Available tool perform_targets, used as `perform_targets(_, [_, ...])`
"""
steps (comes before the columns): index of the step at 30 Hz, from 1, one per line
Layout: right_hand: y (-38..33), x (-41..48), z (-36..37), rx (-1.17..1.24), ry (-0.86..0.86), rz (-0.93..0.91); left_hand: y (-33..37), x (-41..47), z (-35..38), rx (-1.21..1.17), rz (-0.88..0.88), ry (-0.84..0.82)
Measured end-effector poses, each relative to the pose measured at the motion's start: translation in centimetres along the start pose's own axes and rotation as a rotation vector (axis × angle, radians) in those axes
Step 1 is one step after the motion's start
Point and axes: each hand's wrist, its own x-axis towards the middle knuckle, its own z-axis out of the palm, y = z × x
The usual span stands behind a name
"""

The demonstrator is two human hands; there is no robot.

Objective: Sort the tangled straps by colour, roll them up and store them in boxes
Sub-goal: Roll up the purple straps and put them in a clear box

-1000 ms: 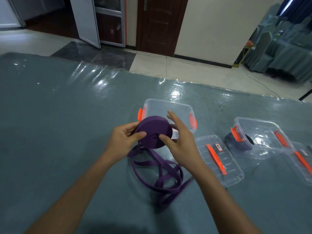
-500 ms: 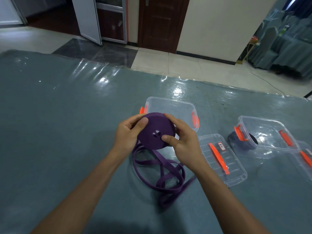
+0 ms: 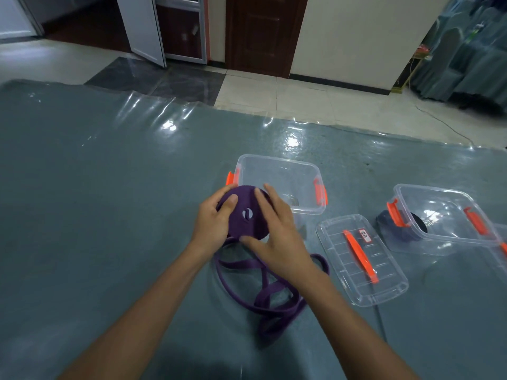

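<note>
Hands: left hand (image 3: 212,223) and right hand (image 3: 277,237), fingers clamped on one purple strap roll (image 3: 247,215), just in front of an empty clear box (image 3: 277,171). Loose strap (image 3: 263,292) trails below it. Second box (image 3: 444,218) and one lid (image 3: 384,286) lie right of it. Grey-blue worktop (image 3: 96,201) under glossy plastic film; tiled floor beyond.

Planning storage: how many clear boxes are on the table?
2: an empty box just beyond the hands, and a box farther right. More may lie outside the view.
</note>
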Motion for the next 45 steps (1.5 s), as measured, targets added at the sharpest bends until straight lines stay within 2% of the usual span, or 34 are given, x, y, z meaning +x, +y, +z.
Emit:
perform_targets(3, [1.5,-0.2,0.2,-0.189,-0.135,-0.105,-0.4,1.2,-0.1,0.072,-0.088,-0.069])
perform_targets(9, [4.0,0.6,0.6,-0.152,-0.125,-0.03,-1.3,3.6,0.8,0.286,-0.147,-0.183])
perform_targets(13, [5.4,1.9,0.6,-0.123,-0.026,0.024,-1.7,5.5,3.0,0.33,-0.13,-0.159])
perform_targets(18, [8.3,4.6,-0.2,-0.087,0.127,0.091,-1.9,8.2,6.6,0.419,-0.021,-0.042])
perform_targets(23, [11.8,7.6,-0.6,-0.123,0.163,0.151,-3.0,10.4,8.8,0.509,-0.008,-0.101])
perform_targets(29, [15.9,11.5,0.1,-0.154,0.02,0.204,-4.4,14.6,9.4,0.855,0.02,-0.163])
perform_targets(32, [17.7,13.4,0.7,-0.17,-0.085,0.219,-4.8,16.3,9.3,0.874,0.01,-0.261])
perform_targets(38, [20.4,16.1,2.4,-0.194,-0.259,0.217,-6.3,18.4,9.6,0.989,-0.168,-0.386])
perform_targets(45, [21.8,18.5,5.3,-0.269,-0.504,0.246,-9.2,20.1,10.2,1.263,-0.308,-0.574])
